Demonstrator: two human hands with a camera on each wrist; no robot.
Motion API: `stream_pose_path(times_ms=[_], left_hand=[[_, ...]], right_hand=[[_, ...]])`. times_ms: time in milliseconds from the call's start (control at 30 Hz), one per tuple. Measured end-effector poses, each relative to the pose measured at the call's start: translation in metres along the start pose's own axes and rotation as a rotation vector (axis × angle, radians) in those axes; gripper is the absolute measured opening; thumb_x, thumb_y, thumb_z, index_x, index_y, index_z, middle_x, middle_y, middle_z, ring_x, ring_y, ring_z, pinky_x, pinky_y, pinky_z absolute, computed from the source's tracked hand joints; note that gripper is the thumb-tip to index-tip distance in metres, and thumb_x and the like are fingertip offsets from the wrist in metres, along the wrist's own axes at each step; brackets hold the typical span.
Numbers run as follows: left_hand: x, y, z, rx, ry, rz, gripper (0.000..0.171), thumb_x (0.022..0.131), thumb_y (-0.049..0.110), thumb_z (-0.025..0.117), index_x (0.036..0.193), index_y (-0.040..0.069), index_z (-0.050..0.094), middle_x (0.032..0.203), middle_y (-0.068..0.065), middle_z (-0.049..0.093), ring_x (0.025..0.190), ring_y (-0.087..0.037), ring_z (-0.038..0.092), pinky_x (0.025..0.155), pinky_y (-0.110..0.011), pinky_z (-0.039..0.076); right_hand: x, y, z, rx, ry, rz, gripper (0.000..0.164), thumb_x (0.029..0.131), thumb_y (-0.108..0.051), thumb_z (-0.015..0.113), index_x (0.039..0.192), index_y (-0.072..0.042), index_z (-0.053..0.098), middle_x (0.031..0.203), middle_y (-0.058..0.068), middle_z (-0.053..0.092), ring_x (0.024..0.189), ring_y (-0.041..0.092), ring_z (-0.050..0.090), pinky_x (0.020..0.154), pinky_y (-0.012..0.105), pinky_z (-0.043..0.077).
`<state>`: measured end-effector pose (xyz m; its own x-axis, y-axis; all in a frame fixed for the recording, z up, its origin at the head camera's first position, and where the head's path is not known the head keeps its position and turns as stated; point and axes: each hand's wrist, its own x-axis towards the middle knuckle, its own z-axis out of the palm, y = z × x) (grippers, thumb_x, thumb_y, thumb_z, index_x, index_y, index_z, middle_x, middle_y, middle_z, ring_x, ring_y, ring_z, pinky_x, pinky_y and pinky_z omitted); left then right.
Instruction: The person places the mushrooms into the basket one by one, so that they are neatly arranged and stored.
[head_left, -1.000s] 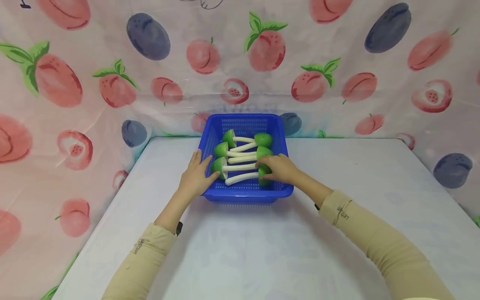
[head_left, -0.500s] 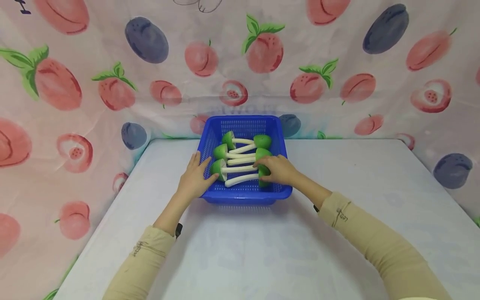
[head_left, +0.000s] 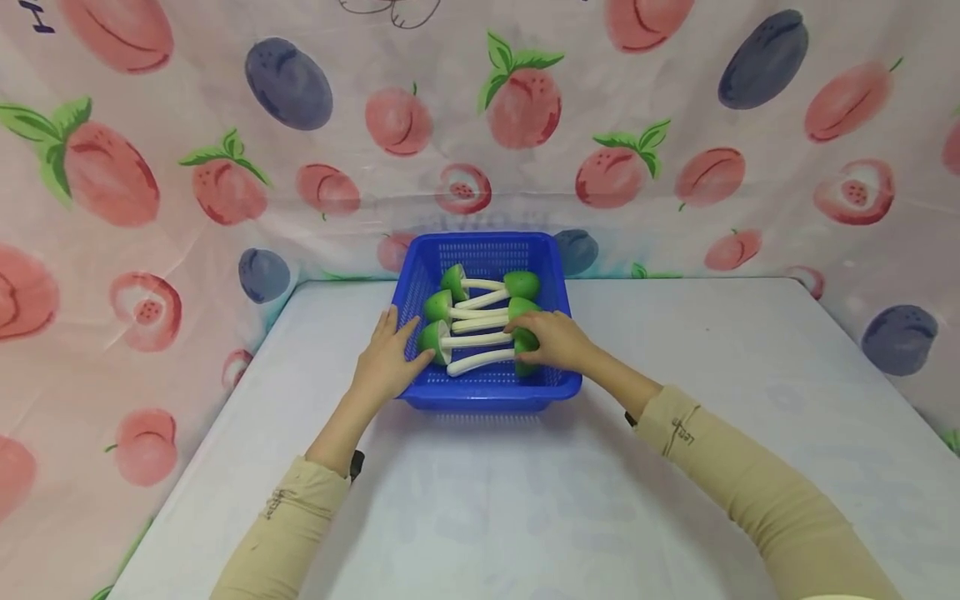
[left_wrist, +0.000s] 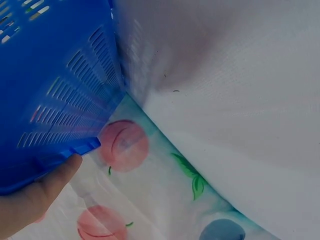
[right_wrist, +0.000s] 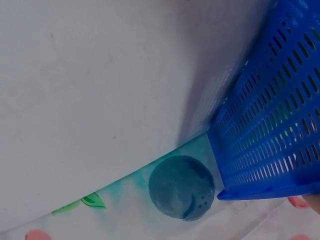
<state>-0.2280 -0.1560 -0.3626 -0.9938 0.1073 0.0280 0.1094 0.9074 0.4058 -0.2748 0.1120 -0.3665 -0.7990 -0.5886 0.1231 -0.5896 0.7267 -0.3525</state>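
Observation:
A blue plastic basket (head_left: 495, 393) stands at the back of the table. Inside lie several toy mushrooms with green caps and white stems, laid crosswise in rows. My left hand (head_left: 386, 360) rests over the basket's left rim, fingers spread, its thumb beside the green cap of a mushroom (head_left: 431, 340). In the left wrist view a finger (left_wrist: 62, 176) lies along the rim from outside. My right hand (head_left: 558, 340) reaches over the right side and grips the green cap of the front mushroom (head_left: 483, 360), partly hiding it. The right wrist view shows the basket's slotted wall (right_wrist: 275, 130).
A white cloth covers the table (head_left: 480, 508). Behind it hangs a fruit-printed curtain (head_left: 555, 200), close to the basket's back wall. The same print runs down along the left and right sides of the table.
The head view has shifted slightly, so the whole scene sits a little lower and further left. Both hands keep their places at the basket, and the mushrooms lie as before.

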Motion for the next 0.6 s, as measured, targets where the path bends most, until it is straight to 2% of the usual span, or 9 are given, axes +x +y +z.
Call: stream_pose_path(times_ms=[200,300,433,600], left_hand=[[0.002,-0.001,-0.002,-0.011,0.003,0.000,0.067,0.092,0.041,0.054,0.146,0.007,0.033,0.155,-0.025,0.011,0.146,-0.038,0.007,0.101,-0.066,0.032],[0.002,-0.002,-0.005,-0.003,0.026,0.011,0.066,0.092,0.040,0.053,0.145,0.006,0.035,0.154,-0.026,0.015,0.145,-0.040,0.010,0.101,-0.067,0.031],[-0.002,-0.005,-0.010,0.018,0.070,0.001,0.062,0.093,0.038,0.053,0.143,0.005,0.038,0.151,-0.026,0.025,0.142,-0.042,0.020,0.102,-0.066,0.031],[-0.007,-0.006,-0.017,-0.042,0.123,0.045,0.059,0.093,0.033,0.054,0.142,0.004,0.040,0.146,-0.024,0.038,0.137,-0.043,0.032,0.107,-0.060,0.031]], right_hand=[[-0.004,0.005,0.000,0.261,0.157,-0.005,0.031,0.084,-0.010,0.069,0.113,-0.002,0.063,0.114,0.014,0.066,0.102,0.031,0.062,0.089,0.047,0.051],[-0.003,0.007,-0.003,0.358,0.233,-0.039,0.026,0.086,-0.007,0.067,0.110,0.000,0.063,0.111,0.016,0.066,0.098,0.031,0.062,0.084,0.047,0.052],[-0.007,0.009,-0.013,0.373,0.262,-0.063,0.023,0.087,-0.006,0.064,0.109,0.000,0.063,0.109,0.016,0.067,0.096,0.030,0.061,0.080,0.045,0.052],[-0.028,0.010,-0.027,0.349,0.286,-0.015,0.024,0.088,-0.005,0.063,0.111,0.002,0.062,0.111,0.020,0.064,0.100,0.036,0.058,0.081,0.047,0.052]])
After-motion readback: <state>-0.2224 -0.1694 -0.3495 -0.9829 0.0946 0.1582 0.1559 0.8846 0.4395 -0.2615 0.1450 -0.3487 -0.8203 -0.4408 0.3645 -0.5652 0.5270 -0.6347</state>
